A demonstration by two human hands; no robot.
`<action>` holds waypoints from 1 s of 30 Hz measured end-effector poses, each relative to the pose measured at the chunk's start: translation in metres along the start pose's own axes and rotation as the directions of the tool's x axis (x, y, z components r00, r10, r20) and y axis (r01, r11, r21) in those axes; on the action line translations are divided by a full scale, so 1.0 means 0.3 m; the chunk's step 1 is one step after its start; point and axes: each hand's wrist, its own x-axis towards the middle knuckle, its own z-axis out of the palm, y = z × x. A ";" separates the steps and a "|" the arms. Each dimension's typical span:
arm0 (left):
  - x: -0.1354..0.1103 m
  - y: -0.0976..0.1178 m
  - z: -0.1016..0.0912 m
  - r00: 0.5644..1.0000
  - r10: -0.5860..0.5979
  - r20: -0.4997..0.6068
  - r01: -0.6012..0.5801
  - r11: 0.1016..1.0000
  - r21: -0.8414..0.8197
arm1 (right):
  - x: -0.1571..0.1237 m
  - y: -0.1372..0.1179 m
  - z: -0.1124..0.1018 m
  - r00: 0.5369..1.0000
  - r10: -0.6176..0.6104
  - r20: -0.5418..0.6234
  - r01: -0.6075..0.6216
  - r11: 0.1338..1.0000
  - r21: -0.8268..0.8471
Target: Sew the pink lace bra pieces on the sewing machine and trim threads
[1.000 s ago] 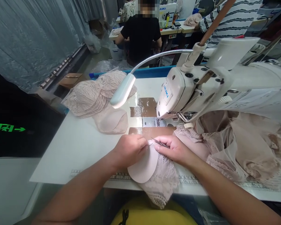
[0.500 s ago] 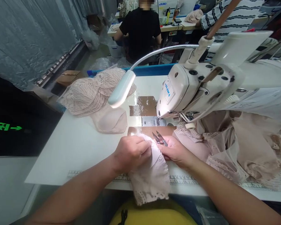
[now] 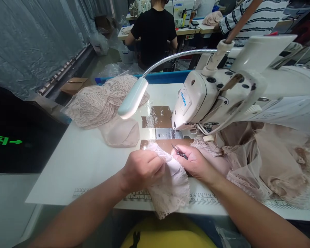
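Note:
My left hand (image 3: 144,167) is closed on a pale pink lace-edged piece of fabric (image 3: 170,193), which hangs down over the table's front edge. In my right hand (image 3: 196,163) is a small pair of thread snips (image 3: 180,152), the blades pointing up and left and close together. My right thumb and fingertips are also at the fabric's upper right edge; whether they pinch it I cannot tell. Both hands are just in front of the white sewing machine (image 3: 196,100). Its needle area lies a little beyond and right of the snips.
Beige lace bundles (image 3: 90,106) and a sheer pouch-like piece (image 3: 121,132) lie at the left back. A lamp (image 3: 134,98) hangs over the table. More beige garments (image 3: 274,165) are heaped at the right. A ruler strip (image 3: 204,198) runs along the front edge. Two people sit beyond.
The snips' blades have gone from spread apart to nearly together. The fabric has shifted slightly, its lower end swinging to the right and up.

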 end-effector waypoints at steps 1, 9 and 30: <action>0.001 0.000 -0.001 1.000 0.005 -0.001 -0.005 1.000 0.000 | 0.000 0.000 0.000 1.000 0.000 -0.001 0.000 1.000 -0.007; 0.007 -0.012 0.020 0.996 -0.010 0.091 0.025 0.987 -0.158 | 0.007 0.011 0.003 0.990 0.131 0.061 -0.141 0.968 0.210; 0.001 -0.099 0.018 0.463 -0.284 0.840 0.820 -0.224 -0.527 | -0.025 0.012 -0.017 0.991 -0.085 0.102 0.101 0.982 -0.159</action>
